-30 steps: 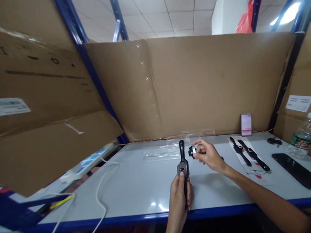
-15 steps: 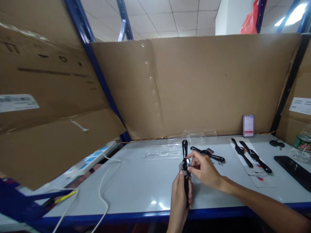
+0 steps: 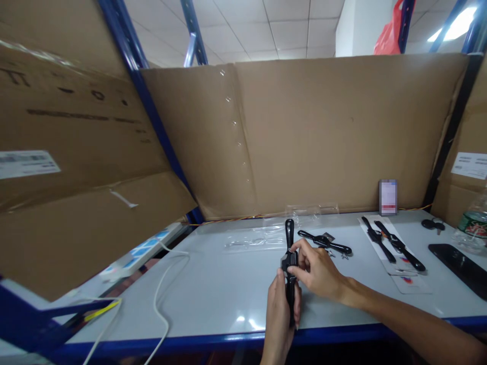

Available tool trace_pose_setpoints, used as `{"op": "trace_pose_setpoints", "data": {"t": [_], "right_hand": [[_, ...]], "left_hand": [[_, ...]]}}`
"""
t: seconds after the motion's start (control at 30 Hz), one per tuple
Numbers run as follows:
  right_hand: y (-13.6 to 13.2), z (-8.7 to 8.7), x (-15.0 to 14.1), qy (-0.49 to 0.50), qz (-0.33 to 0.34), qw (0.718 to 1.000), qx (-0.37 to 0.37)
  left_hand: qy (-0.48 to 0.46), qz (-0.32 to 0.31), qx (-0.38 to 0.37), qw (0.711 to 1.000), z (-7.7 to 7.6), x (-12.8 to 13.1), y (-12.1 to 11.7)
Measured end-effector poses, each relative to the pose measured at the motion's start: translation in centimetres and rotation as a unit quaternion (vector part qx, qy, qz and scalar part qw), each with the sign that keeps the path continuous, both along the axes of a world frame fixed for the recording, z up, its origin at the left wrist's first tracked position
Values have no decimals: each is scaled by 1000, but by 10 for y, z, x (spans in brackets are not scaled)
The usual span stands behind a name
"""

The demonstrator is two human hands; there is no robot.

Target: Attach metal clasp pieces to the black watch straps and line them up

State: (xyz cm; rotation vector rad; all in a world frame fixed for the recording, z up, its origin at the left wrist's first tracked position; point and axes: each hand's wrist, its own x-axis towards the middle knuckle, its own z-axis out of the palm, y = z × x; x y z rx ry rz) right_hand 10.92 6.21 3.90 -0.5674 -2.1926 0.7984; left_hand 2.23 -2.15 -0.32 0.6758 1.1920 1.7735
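Observation:
Upright above the near part of the table is a black spokeshave (image 3: 289, 232). My left hand (image 3: 279, 304) wraps round its lower handle, thumb up near the metal blade (image 3: 283, 259). With thumb and fingertips, my right hand (image 3: 319, 268) pinches a small black cap piece (image 3: 293, 259) against the middle of the tool, over the blade. Just behind my right hand lies another spokeshave (image 3: 338, 246), with a loose blade (image 3: 328, 236) beside it and small wing screws (image 3: 345, 256) in front.
Two more spokeshaves (image 3: 399, 246) lie on printed cards at the right. A dark phone-like slab (image 3: 458, 266), keys (image 3: 433, 224), a bottle (image 3: 474, 225) and an upright phone (image 3: 388, 197) stand around them. Clear plastic packaging (image 3: 253, 238) lies behind; a white cable (image 3: 158, 299) runs at left.
The black cap piece, earlier tilted with its shiny side showing, now lies flatter against the spokeshave. My right thumb has shifted left over the tool; my left hand keeps its hold.

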Motion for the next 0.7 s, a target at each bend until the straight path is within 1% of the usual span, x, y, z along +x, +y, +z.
{"op": "trace_pose_setpoints", "data": {"t": [0.13, 0.23, 0.33, 0.5, 0.7], "right_hand": [[1, 4, -1, 13, -23, 998, -63], [4, 9, 0, -18, -31, 995, -94], [8, 12, 2, -39, 4, 992, -119], [15, 9, 2, -5, 65, 981, -185], [17, 10, 3, 2, 109, 964, -243]], "left_hand": [[-5, 0, -7, 1000, 2, -1, -1], [-4, 1, -6, 1000, 3, -1, -2], [-2, -7, -1, 1000, 3, -1, -2], [6, -27, -3, 1000, 3, 0, -2], [12, -22, 3, 1000, 0, 0, -2]]}}
